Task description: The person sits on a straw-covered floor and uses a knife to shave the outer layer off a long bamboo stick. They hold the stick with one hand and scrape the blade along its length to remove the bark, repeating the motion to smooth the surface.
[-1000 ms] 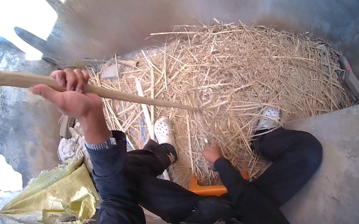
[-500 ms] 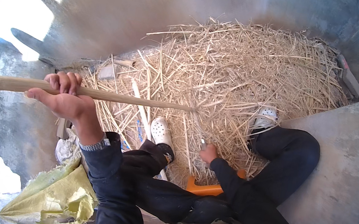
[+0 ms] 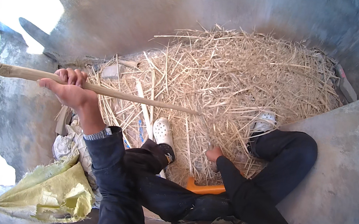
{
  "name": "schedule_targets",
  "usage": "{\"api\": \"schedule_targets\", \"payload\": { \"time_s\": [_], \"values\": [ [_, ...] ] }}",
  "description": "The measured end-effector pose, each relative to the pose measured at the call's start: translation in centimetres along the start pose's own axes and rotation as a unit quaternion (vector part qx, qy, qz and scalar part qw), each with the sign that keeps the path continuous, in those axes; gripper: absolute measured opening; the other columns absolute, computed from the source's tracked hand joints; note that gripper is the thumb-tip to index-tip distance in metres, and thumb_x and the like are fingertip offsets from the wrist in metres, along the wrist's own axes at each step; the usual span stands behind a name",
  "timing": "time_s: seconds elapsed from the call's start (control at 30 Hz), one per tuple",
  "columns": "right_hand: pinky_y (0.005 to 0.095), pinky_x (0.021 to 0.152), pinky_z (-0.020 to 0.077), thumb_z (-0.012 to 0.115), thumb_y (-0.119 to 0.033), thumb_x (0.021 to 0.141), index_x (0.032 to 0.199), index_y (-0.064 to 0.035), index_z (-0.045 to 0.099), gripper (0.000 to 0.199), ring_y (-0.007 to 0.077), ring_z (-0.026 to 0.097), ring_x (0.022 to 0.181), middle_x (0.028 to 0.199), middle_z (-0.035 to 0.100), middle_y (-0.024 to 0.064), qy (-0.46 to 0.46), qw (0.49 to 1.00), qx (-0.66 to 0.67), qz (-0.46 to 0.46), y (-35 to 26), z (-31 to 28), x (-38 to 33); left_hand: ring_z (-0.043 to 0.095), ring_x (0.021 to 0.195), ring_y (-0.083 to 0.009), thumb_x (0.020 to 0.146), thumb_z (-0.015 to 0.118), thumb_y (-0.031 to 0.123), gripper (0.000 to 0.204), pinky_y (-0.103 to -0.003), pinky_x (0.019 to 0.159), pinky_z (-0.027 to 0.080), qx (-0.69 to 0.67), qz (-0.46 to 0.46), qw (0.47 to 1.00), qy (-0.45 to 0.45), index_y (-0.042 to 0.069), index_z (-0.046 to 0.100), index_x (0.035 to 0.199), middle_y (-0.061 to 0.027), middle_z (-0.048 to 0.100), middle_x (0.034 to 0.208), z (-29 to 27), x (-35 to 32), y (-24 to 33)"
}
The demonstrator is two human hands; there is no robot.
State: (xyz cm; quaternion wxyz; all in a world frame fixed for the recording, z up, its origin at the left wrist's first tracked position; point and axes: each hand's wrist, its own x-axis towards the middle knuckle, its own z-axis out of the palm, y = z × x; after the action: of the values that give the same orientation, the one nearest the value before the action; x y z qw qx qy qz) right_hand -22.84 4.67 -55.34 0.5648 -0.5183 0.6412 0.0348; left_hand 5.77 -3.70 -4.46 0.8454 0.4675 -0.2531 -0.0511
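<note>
My left hand (image 3: 72,90), palm turned up, grips a long peeled wooden stick (image 3: 139,99) near its thick, knobby left end. To the right the stick tapers, and its thin end lies over the wood shavings (image 3: 251,72). My right hand (image 3: 214,154) is a closed fist low over the shavings, apart from the stick. A faint greyish bit shows at its top, too blurred to name. Just below that fist is an orange plastic piece (image 3: 205,188), partly hidden by my right sleeve.
My feet, in white clogs (image 3: 163,130), stand among the shavings. A torn yellow woven sack (image 3: 47,189) lies at the lower left. Concrete walls (image 3: 197,2) enclose the pile at the back and right. A grey block (image 3: 346,84) stands at the far right.
My left hand and the stick have shifted slightly right, with the thick end raised a little. My right fist has moved slightly right, and the pale tip above it shows less.
</note>
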Motion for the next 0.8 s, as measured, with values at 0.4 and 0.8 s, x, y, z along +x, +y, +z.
{"api": "schedule_targets", "payload": {
  "time_s": [0.4,0.8],
  "values": [
    [0.0349,0.039,0.0398,0.055,-0.004,0.073,0.08,0.0016,0.053,0.009,0.02,0.05,0.039,0.058,0.053,0.0111,-0.091,0.976,0.198,0.003,-7.7,-6.8,-10.3,0.016,0.041,-0.0095,0.095,0.015,0.063,0.058,-0.022,0.043,0.022,-0.023,0.091,0.996,-0.008,0.014,0.03,0.067,0.0027,0.023,0.05,-5.9,2.9,16.4],
    [0.0413,0.07,0.0481,0.063,-0.02,0.07,0.093,0.0003,0.06,0.03,0.036,0.062,0.08,0.081,0.063,0.0204,0.085,0.967,0.031,-0.237,-9.5,-4.9,-13.6,0.026,0.041,-0.0052,0.087,0.019,0.074,0.061,-0.019,0.04,0.032,0.048,0.104,0.993,0.036,0.016,0.03,0.069,0.0062,0.025,0.052,-4.4,-3.0,6.2]
  ]
}}
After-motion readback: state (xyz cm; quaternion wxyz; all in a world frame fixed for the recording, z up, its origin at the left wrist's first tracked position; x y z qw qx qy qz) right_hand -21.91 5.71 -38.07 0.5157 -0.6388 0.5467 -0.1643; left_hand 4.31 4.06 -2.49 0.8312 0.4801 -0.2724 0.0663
